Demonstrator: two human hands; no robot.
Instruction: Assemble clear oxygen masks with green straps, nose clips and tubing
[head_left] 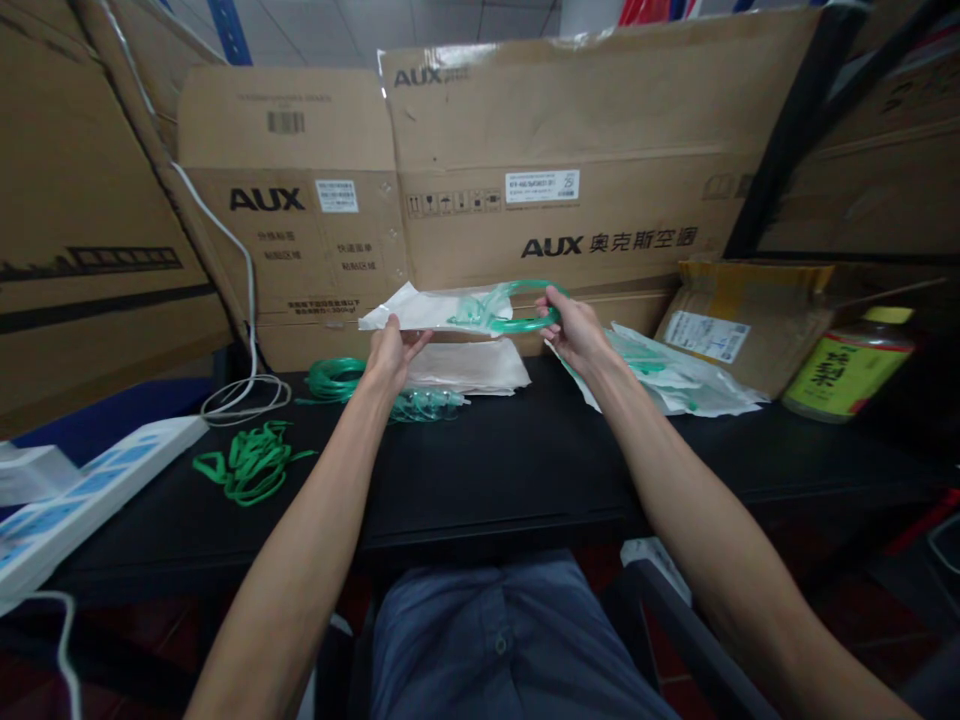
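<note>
In front of the cardboard, above the table, my left hand [395,350] pinches the left end of a white pouch [420,306], thumb on top. My right hand [576,325] grips a coil of clear green tubing [534,324] at the pouch's right end. Part of the green plastic piece shows through or lies against the pouch; how far inside it is, I cannot tell. Below my left hand lie a stack of white pouches [472,367], a row of clear green plastic pieces [426,405] and another green tubing coil [335,378]. Filled pouches [675,375] lie beyond my right wrist.
Green elastic straps [251,462] lie in a heap on the black table [495,465]. A white power strip [112,490] and cable are at the left. A bottle with a yellow label [847,365] and an opened carton [739,310] stand right. Large cardboard sheets [600,130] wall the back.
</note>
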